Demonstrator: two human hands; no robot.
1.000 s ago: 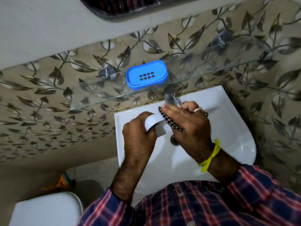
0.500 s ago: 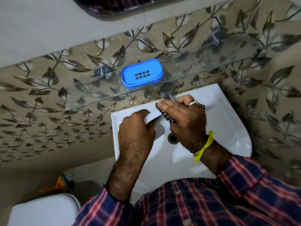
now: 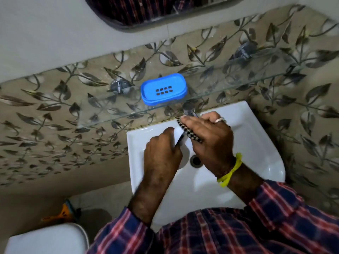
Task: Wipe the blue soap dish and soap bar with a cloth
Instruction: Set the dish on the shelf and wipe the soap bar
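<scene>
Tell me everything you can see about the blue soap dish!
The blue soap dish is an oval tray that looks like plastic, with a raised rim and two rows of small dark drain holes in its middle. It holds no soap. It sits flat on the glass shelf against the leaf-patterned wall, above the tap and the white sink. Nothing but the shelf touches it; both hands are lower down, over the sink.

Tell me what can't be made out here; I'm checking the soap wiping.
Head view only:
- Soap: mostly covered by the left hand.
- Cloth: mostly under the right hand, which grips it.
- Tap: spout hidden behind the right hand.
- Dish: underside unseen.
- Mirror: cut off by the top edge.
</scene>
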